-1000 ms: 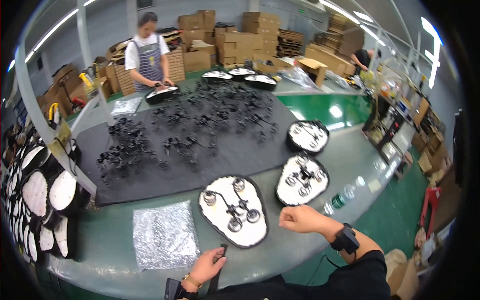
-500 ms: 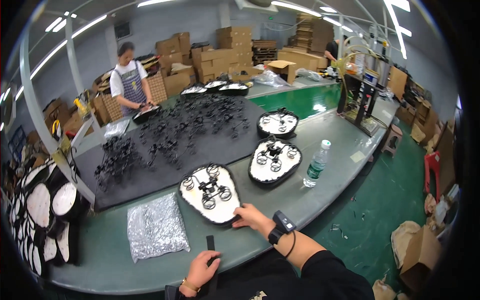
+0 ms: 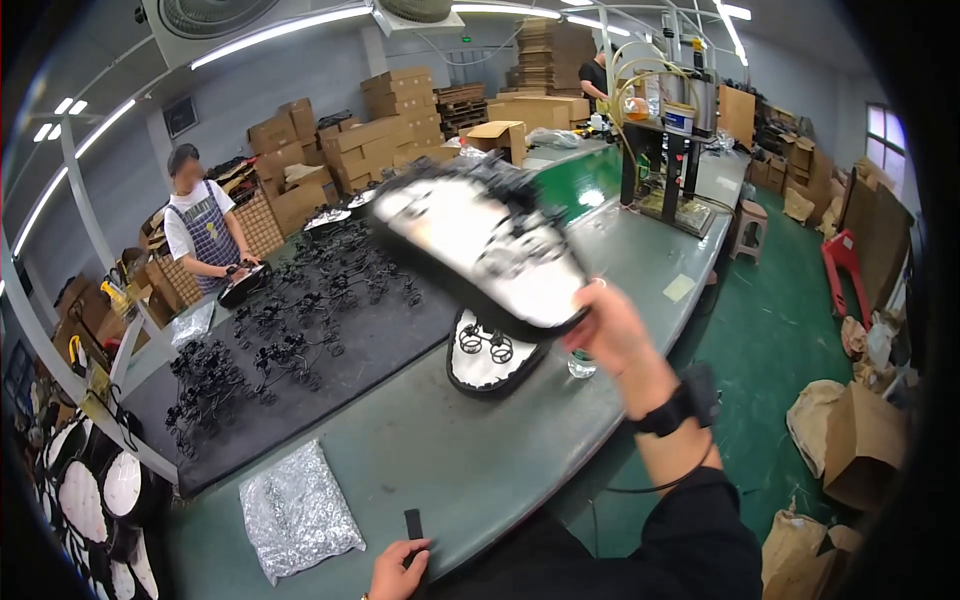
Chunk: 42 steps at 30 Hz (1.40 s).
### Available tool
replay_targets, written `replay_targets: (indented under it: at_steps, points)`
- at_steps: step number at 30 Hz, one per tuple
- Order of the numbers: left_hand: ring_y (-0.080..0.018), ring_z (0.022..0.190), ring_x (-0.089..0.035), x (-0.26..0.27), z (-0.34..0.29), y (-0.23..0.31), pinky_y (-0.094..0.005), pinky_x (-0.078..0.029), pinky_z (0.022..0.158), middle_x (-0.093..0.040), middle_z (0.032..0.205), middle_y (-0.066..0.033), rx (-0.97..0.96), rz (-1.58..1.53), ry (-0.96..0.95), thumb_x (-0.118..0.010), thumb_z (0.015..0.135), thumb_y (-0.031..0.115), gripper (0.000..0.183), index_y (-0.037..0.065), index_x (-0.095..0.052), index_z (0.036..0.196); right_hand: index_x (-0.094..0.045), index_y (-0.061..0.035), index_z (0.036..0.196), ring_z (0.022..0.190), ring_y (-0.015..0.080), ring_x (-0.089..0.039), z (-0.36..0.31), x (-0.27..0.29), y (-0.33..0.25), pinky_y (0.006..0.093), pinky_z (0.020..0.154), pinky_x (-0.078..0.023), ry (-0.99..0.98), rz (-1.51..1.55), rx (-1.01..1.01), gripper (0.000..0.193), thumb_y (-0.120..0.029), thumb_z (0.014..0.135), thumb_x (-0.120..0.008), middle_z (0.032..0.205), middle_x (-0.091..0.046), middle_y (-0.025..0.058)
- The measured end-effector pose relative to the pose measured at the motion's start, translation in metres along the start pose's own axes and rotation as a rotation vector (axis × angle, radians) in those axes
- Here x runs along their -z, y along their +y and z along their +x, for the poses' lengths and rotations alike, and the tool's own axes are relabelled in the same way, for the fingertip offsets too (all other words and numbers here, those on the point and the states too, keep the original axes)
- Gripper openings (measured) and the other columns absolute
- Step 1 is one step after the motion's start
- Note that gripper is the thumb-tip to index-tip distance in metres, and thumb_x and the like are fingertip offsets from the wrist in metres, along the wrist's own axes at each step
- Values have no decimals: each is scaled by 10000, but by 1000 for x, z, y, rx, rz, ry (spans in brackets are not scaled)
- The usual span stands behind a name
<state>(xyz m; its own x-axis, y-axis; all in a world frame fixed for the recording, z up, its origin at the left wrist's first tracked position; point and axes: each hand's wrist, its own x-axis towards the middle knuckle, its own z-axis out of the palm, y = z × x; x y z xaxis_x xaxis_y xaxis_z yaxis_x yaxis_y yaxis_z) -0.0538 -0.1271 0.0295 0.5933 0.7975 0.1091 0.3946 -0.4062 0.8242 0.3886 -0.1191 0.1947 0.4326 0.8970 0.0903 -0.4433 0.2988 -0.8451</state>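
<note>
My right hand is closed on the narrow end of an upturned bicycle saddle, black-shelled with a white underside and black springs. The saddle is raised over the table, tilted and blurred by motion. Below it another upturned saddle lies on the table, partly hidden. A clear bottle is mostly covered by the lifted saddle and my hand. Near the table's front edge, my left hand has its fingers closed on a narrow black strip, whose far end sticks out past them. A silvery plastic bag lies left of that hand.
Many black spring frames cover a dark mat. Across the table a person handles another saddle. Stacked saddles stand at the left beside a metal post. A machine stands far right.
My right hand has lifted the saddle off the table, up and to the right, tilting it. My left hand stays by the black strip. The whole view has shifted.
</note>
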Motion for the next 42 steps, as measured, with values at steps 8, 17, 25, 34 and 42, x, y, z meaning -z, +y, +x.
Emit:
replay_targets:
  at_steps: [8, 17, 25, 34, 42]
  points:
    - [-317, 1007, -687, -11, 5, -19, -371, -523, 908, -720, 1061, -181, 119, -59, 84, -650, 953, 143, 227, 19, -706, 1135, -484, -25, 1274, 612, 253, -645, 47, 143, -78, 366, 543, -576, 470, -286, 312, 395, -179, 920, -566, 934, -629, 143]
    - [-317, 994, -689, -15, 13, -14, -371, -528, 886, -714, 1049, -180, 161, 44, 69, -654, 949, 148, 220, 28, -706, 1125, -398, -49, 1419, 891, 423, -705, 96, 252, 95, 464, 654, -646, 658, -97, 60, 461, -65, 979, -535, 1286, -554, 211]
    - [-319, 997, -680, -24, 47, 17, -365, -525, 882, -708, 1064, -165, 45, 30, -32, -647, 954, 139, 208, 39, -698, 1129, -497, 22, 1413, 1069, 239, -635, 76, 200, 72, 379, 898, -543, 429, -87, 160, 538, -281, 996, -650, 1250, -625, 143]
    - [-320, 947, -668, -37, 76, 27, -348, -524, 838, -683, 1005, -164, -125, -27, -157, -643, 948, 108, 186, 27, -694, 1107, -610, -25, 1199, 966, 314, -693, 66, 133, 81, 396, 864, -539, 360, -1071, 584, 586, -309, 748, -854, 1051, -705, 179]
    - [-255, 1261, -576, -49, 92, 21, -368, -469, 1049, -566, 1387, -152, -75, -257, -48, -818, 829, 188, 725, 52, -482, 1458, -667, -53, 1038, 868, 148, -660, -59, -37, 136, 323, 809, -536, -294, -832, 392, 401, -222, 734, -866, 935, -703, 60]
